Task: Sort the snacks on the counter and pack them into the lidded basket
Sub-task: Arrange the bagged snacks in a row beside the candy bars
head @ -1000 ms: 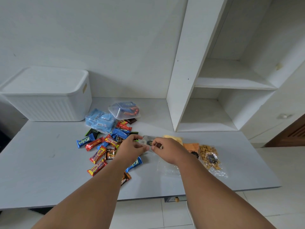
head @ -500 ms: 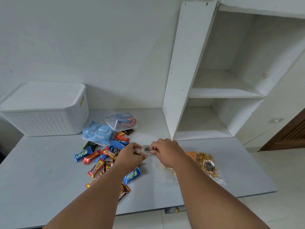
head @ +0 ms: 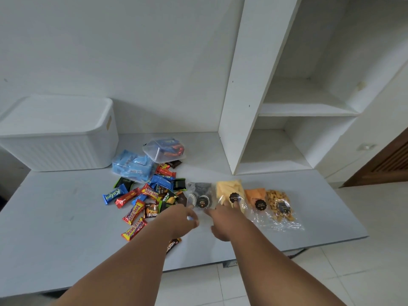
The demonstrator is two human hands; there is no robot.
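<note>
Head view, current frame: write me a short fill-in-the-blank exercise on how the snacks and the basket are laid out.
1. The white basket stands at the back left of the counter with its lid ____.
2. Counting from the left, the orange chips bag is ____ in the row of four clear bags.
3. The bag of small packets beside the clear lidded tub is coloured ____.

Missing words: on; third; blue.

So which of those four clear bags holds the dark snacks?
The leftmost bag, beside the candy bars; the others hold yellow, orange and brown snacks.
</note>
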